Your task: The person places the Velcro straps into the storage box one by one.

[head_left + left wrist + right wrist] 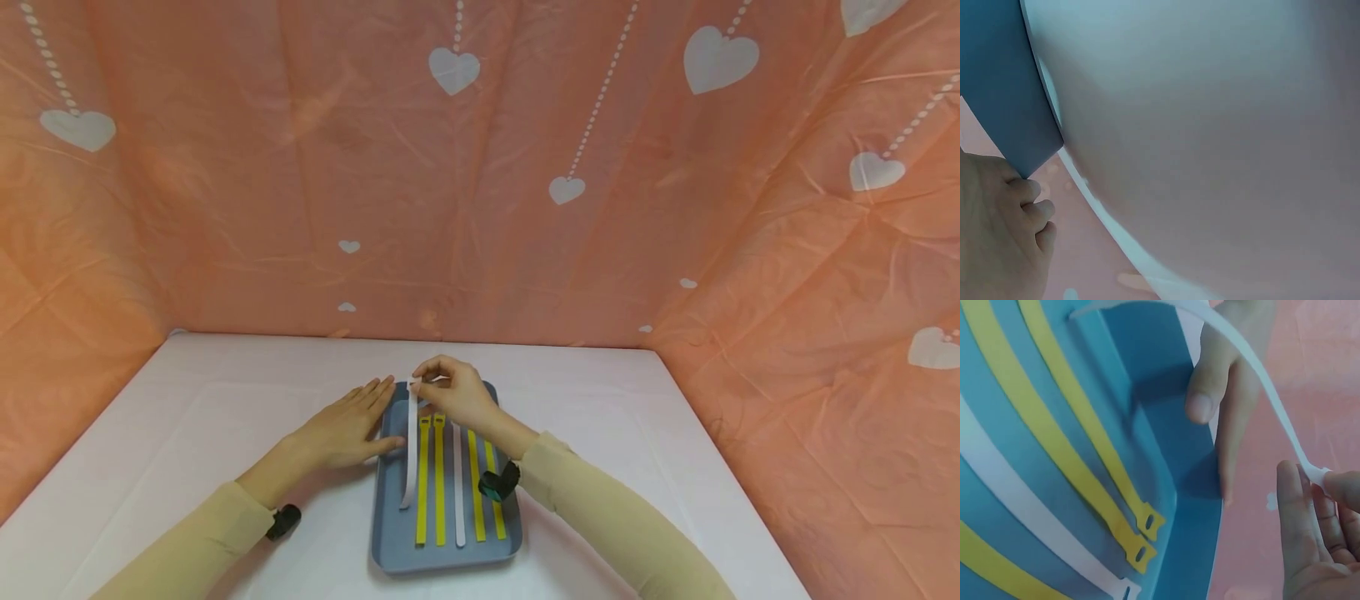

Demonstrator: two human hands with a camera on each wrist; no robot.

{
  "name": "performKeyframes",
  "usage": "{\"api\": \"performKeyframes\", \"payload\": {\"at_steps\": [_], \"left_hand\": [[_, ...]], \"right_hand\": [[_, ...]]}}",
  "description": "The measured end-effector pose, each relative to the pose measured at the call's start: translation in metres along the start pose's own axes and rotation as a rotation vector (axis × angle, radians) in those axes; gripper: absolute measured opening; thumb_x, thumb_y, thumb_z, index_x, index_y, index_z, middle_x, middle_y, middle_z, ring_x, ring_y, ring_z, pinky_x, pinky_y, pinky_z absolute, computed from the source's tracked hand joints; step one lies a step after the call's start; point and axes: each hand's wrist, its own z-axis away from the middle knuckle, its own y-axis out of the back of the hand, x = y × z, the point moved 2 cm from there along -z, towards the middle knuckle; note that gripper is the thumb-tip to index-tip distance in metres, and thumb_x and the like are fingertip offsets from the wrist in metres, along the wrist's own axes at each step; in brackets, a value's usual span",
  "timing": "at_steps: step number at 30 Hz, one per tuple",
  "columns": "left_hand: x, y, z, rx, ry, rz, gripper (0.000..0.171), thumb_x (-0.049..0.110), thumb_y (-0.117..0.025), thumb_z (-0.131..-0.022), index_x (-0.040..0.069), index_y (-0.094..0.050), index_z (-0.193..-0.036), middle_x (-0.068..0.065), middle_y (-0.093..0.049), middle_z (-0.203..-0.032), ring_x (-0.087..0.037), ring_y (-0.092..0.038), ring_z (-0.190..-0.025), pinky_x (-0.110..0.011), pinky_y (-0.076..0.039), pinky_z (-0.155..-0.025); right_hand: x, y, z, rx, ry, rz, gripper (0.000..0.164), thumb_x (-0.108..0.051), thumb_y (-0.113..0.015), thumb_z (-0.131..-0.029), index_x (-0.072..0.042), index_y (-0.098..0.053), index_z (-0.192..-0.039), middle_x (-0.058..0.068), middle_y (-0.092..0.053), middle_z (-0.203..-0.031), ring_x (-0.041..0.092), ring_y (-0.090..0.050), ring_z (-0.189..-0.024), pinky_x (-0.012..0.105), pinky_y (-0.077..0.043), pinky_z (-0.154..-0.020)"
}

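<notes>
My right hand (459, 396) pinches the slotted head of a white cable strap (412, 450) between thumb and fingers, over the far left part of a blue-grey tray (442, 568). In the right wrist view this strap (1261, 370) arches from the fingertips down toward the tray floor. My left hand (341, 429) lies along the tray's left side with fingers straight and its thumb over the rim. Two yellow straps (440, 492) lie side by side in the tray, then a white strap (459, 492), then two more yellow straps (476, 492), partly under the right wrist.
The tray stands on a white table (600, 417). An orange-pink cloth (510, 250) printed with white hearts hangs behind and at both sides. Dark bands (283, 522) sit at both wrists.
</notes>
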Motion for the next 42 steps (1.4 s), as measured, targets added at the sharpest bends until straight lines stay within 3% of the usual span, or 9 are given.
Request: {"api": "performKeyframes", "payload": {"at_steps": [10, 17, 25, 31, 42], "left_hand": [[-0.003, -0.001, 0.002, 0.001, -0.022, -0.005, 0.096, 0.064, -0.050, -0.102, -0.010, -0.028, -0.159, -0.028, -0.027, -0.166, -0.047, -0.028, -0.152, -0.058, -0.027, -0.123], [-0.003, 0.003, 0.007, -0.004, -0.014, 0.024, 0.096, 0.065, -0.049, -0.102, -0.009, -0.029, -0.159, -0.027, -0.027, -0.167, -0.046, -0.027, -0.153, -0.058, -0.026, -0.123], [0.000, 0.008, 0.012, -0.022, -0.006, 0.039, 0.097, 0.065, -0.050, -0.101, -0.009, -0.027, -0.159, -0.024, -0.025, -0.168, -0.045, -0.025, -0.154, -0.058, -0.025, -0.124], [0.000, 0.008, 0.013, -0.036, 0.000, 0.050, 0.098, 0.067, -0.048, -0.101, -0.009, -0.026, -0.160, -0.024, -0.024, -0.169, -0.044, -0.024, -0.155, -0.058, -0.024, -0.124], [-0.001, 0.006, 0.013, -0.038, -0.003, 0.048, 0.098, 0.067, -0.048, -0.102, -0.008, -0.026, -0.160, -0.023, -0.023, -0.169, -0.044, -0.023, -0.155, -0.058, -0.024, -0.125]], "right_hand": [[0.012, 0.003, -0.014, 0.028, -0.040, 0.055, 0.022, -0.006, -0.069, -0.100, 0.004, -0.067, -0.120, 0.012, -0.069, -0.107, 0.031, -0.075, -0.089, 0.056, -0.062, -0.079], [0.018, 0.002, -0.021, 0.001, -0.066, 0.134, 0.019, -0.007, -0.070, -0.100, 0.003, -0.068, -0.116, 0.009, -0.070, -0.100, 0.032, -0.075, -0.088, 0.050, -0.064, -0.077], [0.027, 0.000, -0.025, -0.028, -0.080, 0.295, 0.010, -0.012, -0.072, -0.099, -0.005, -0.073, -0.106, 0.004, -0.073, -0.095, 0.017, -0.073, -0.078, 0.036, -0.064, -0.072], [0.032, -0.001, -0.028, -0.042, -0.053, 0.400, 0.008, -0.016, -0.076, -0.096, -0.009, -0.076, -0.101, -0.001, -0.073, -0.089, 0.007, -0.065, -0.072, 0.023, -0.056, -0.063], [0.042, -0.010, -0.033, -0.058, -0.056, 0.545, 0.007, -0.018, -0.081, -0.093, -0.012, -0.082, -0.094, -0.004, -0.077, -0.089, 0.001, -0.060, -0.070, 0.019, -0.051, -0.063]]}}
